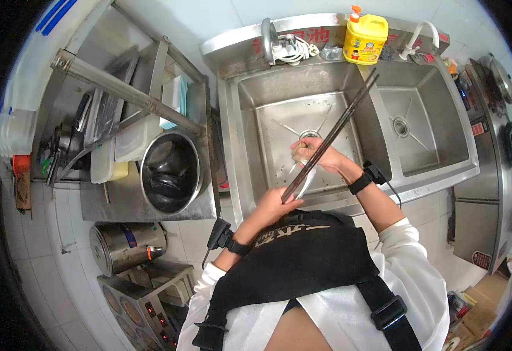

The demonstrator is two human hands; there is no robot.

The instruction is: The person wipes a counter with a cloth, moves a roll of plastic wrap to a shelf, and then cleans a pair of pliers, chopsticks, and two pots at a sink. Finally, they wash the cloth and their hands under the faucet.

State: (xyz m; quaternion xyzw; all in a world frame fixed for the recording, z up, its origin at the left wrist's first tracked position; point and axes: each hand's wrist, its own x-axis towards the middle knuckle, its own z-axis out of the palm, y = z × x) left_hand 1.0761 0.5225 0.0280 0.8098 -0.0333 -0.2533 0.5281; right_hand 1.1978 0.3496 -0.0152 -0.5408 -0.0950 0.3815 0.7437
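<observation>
My left hand [276,206] is closed around the lower end of a bundle of long dark chopsticks [349,108], which slants up to the right over the sink. My right hand [324,155] is closed above the drain of the large left basin [332,76], its fingers bent around something pale and yellowish [299,153] that I cannot make out. A shiny whitish curved strip [307,185] shows beside the chopsticks, between the two hands. Wet specks dot the basin floor below.
On the sink's back ledge stand a yellow pump bottle [365,40], a coiled white cord [296,50] and a white faucet [423,36]. A second basin [425,117] lies right. A steel bowl [170,171] with black dishes sits on the left-hand table.
</observation>
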